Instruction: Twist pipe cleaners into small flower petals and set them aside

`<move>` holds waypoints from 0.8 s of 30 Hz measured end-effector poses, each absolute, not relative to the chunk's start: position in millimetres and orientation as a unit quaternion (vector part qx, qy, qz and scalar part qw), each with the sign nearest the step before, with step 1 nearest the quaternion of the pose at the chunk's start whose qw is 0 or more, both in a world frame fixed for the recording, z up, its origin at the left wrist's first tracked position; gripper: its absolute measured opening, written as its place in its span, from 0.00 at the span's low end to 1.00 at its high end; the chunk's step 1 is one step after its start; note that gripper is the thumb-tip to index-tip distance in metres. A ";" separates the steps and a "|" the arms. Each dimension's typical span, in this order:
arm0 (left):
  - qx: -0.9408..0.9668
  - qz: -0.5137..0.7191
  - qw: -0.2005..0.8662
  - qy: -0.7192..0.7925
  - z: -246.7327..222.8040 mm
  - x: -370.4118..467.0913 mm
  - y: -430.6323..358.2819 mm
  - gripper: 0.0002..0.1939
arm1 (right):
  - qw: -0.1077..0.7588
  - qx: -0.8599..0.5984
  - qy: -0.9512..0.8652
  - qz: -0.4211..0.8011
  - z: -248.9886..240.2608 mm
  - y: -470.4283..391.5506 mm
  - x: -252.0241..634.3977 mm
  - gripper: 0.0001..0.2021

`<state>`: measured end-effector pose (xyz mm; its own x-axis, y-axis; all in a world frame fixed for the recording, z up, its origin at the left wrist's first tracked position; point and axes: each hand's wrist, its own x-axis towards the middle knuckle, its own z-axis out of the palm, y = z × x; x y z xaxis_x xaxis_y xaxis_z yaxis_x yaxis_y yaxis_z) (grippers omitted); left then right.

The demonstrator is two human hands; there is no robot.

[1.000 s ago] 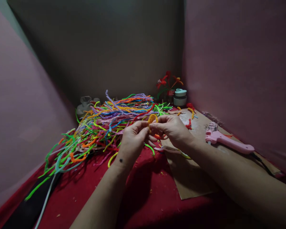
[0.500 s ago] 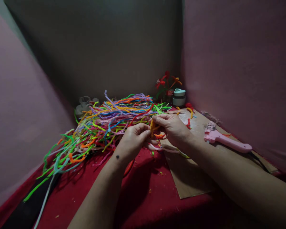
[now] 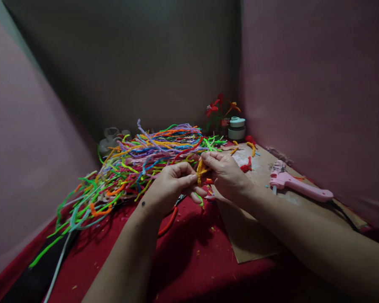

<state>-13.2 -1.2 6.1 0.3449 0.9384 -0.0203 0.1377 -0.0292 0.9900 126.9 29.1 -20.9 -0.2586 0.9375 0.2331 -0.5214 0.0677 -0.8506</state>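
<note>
Between my two hands is a bent, yellow-orange pipe cleaner [image 3: 201, 169], held up above the red cloth. My left hand [image 3: 176, 185] pinches its lower left part between thumb and forefinger, the other fingers loosely stretched beneath. With thumb and fingertips, my right hand [image 3: 227, 173] grips the upper right part; its far fingers are hidden. Behind my left hand lies a big heap of coloured pipe cleaners [image 3: 164, 147]. Red-handled pliers or cutters [image 3: 169, 221] rest on the cloth just under my left hand, their jaws partly covered.
On the right, a pink glue gun [image 3: 303, 187] lies on a cardboard sheet [image 3: 249, 240] with red and orange scraps. Red and orange pipe-cleaner flowers [image 3: 220, 107] and a pale green-lidded jar [image 3: 237, 128] stand at the back. A white cable [image 3: 61, 261] crosses the red cloth [image 3: 189, 273].
My left hand has shifted slightly left and down, and more of the yellow-orange pipe cleaner shows between my hands. The red handle and a bit of metal have come into clearer view.
</note>
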 end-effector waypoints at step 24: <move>0.483 0.394 0.668 0.406 -5.8 -12.8 7.5 0.02 | 0.529 -0.237 -0.464 0.670 -30.9 33.1 121.7 0.16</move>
